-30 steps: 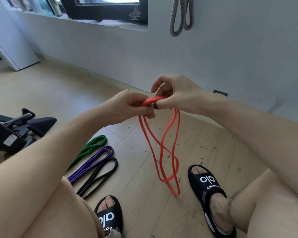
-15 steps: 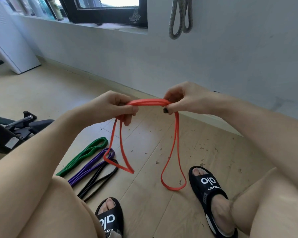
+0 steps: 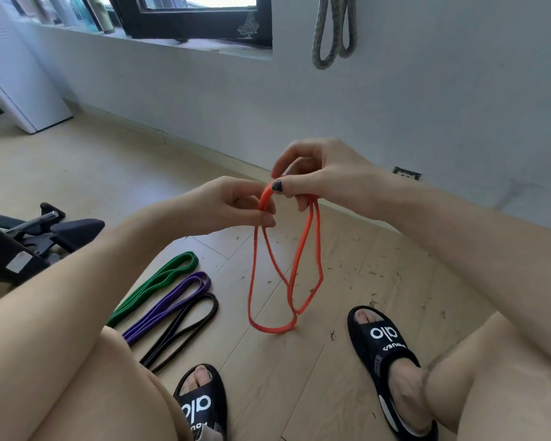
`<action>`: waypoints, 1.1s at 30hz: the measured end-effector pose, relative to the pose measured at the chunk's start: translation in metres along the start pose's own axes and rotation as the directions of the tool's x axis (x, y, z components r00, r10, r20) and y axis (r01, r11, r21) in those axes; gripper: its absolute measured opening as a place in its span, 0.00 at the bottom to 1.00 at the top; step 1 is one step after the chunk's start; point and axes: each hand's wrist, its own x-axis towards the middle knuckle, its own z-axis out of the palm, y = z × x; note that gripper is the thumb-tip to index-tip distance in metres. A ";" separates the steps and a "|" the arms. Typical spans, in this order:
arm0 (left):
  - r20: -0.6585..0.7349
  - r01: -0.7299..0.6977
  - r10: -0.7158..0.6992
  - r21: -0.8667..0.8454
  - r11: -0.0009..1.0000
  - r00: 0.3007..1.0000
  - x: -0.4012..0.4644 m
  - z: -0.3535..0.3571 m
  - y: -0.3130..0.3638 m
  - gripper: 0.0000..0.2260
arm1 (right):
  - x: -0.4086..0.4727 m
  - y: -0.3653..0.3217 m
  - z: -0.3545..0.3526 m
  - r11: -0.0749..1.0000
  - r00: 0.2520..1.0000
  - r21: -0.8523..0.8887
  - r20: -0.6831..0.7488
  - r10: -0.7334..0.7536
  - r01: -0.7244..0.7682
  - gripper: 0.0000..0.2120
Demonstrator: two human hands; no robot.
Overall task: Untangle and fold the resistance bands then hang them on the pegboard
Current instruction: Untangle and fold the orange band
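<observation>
hands (image 3: 277, 194) drawn back together, orange band (image 3: 303, 259) loops now overlapping

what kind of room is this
Probably a home workout corner: folded green, purple and black rubber resistance bands lie on the pale wood floor, black metal exercise equipment stands beside them, and a grey braided rope hangs on the white wall.

— Where are the hands?

— Close together at mid-frame. The left hand (image 3: 233, 203) comes in from the lower left, its fingers curled and pinching the orange band (image 3: 285, 275).

— And the right?

— The right hand (image 3: 322, 173) enters from the right edge, slightly higher, thumb and fingers pinching the same band, forearm bare.
</observation>
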 end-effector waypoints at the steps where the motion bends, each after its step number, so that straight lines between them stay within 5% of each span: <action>1: -0.014 -0.018 0.018 -0.005 1.000 1.000 0.001 0.000 0.002 0.19 | 0.000 0.001 0.001 1.000 1.000 -0.006 -0.005 -0.001 0.001 0.06; 6: -0.059 -0.054 0.054 0.002 0.999 0.997 0.005 0.003 0.006 0.08 | 0.003 0.003 0.001 0.999 0.999 -0.035 -0.050 -0.015 0.014 0.05; 14: -0.137 -0.120 0.127 0.053 0.991 0.982 0.003 -0.001 0.010 0.04 | 0.002 0.006 -0.005 0.999 0.998 -0.028 -0.067 0.016 -0.018 0.06; 21: -0.146 -0.149 0.156 0.056 0.987 0.977 0.002 0.002 0.014 0.09 | 0.001 0.006 0.001 0.982 0.985 -0.136 0.095 0.147 -0.133 0.14; 33: -0.111 -0.144 0.149 0.055 0.988 0.983 0.004 0.002 0.012 0.07 | 0.004 0.001 0.011 0.984 0.982 -0.009 0.062 0.180 -0.180 0.13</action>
